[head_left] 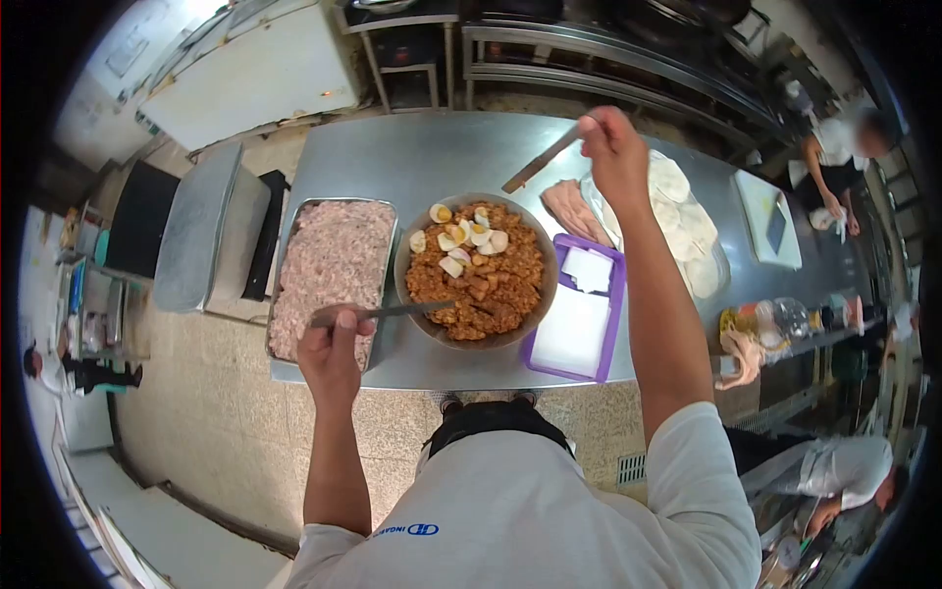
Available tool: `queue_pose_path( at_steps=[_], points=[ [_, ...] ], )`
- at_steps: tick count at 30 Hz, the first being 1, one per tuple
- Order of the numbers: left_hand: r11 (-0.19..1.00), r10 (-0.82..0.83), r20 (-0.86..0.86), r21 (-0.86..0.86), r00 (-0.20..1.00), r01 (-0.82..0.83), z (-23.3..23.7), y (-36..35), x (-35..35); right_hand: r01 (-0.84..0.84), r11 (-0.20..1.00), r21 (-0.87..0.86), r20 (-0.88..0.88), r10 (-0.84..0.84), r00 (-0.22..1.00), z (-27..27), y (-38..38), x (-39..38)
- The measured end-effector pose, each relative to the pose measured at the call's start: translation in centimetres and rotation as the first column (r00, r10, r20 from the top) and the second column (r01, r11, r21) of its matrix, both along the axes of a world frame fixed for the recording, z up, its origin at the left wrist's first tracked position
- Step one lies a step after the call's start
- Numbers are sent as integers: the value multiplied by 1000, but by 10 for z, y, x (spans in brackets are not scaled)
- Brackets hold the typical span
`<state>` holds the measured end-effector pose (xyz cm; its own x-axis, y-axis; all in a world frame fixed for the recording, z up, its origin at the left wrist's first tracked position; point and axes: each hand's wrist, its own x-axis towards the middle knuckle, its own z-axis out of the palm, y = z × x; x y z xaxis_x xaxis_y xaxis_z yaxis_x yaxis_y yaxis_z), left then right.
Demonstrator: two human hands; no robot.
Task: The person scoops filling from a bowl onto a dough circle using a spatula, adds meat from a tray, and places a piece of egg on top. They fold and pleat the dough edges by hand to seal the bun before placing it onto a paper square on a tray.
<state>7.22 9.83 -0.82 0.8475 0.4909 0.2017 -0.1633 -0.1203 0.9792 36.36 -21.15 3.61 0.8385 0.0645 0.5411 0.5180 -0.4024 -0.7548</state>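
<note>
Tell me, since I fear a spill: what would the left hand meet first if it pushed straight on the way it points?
The left hand would probably meet the bowl's rim first; its utensil reaches over the food. Height is unclear.

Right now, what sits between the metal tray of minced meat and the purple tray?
In the head view, a round bowl of reddish-brown mix topped with egg pieces sits between them; the utensil in the left hand reaches into it.

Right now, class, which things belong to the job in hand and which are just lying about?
In hand: left hand holding a metal utensil in the bowl of filling; right hand holding a flat blade; dough rounds.
Lying about: tray of mince; purple tray; white board.
</note>
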Motion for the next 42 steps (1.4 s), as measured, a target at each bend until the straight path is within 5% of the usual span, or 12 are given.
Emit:
queue_pose_path(
  at_steps=[5, 9, 12, 16, 19, 21, 25, 32, 33, 35, 38, 42],
  points=[
    [988, 65, -96, -132, 993, -78, -12, -13, -45, -207, 950, -235, -151, 175, 973, -89, 57, 85],
    [992, 41, -17, -116, 999, -43, -20, -15, -66, -119, 959, -259, -339, 25, 940, -121, 68, 99],
    [999, 8, 63, -50, 998, -5, -20, -20, -63, 141, 828, -543, 79, -117, 990, -138, 63, 92],
    [881, -95, 188, 472, 978, -6, -11, -24, -42, -90, 934, -346, -318, -27, 948, -63, 59, -53],
    [719, -339, 248, 690, 907, 80, -12, -39, -20, -342, 864, 369, -758, 493, 427, -89, 49, -165],
    [671, -426, 240, 731, 873, 126, -16, -55, -9, -70, 650, 757, -610, 741, 281, -66, 63, -229],
    [583, -602, 222, 779, 767, 231, -29, -85, -5, 197, 572, 796, -604, 731, 319, -72, 62, -263],
    [515, -661, -186, 592, 727, 620, -44, -76, -15, 228, 834, 502, -813, 365, 454, -99, -3, -244],
    [519, -656, -187, 591, 731, 618, -47, -70, -16, 223, 836, 501, -814, 368, 450, -97, -13, -238],
    [712, -489, -164, 493, 857, 500, -59, -56, -21, -69, 991, -115, -832, -58, 552, -92, -28, -227],
    [846, -335, -235, 351, 912, 401, -67, -37, -27, -115, 896, -429, -586, -180, 790, -93, -35, -210],
    [934, -200, -262, 241, 944, 264, -71, -29, -35, -141, 906, -399, -531, -103, 841, -87, -38, -194]
  ],
)
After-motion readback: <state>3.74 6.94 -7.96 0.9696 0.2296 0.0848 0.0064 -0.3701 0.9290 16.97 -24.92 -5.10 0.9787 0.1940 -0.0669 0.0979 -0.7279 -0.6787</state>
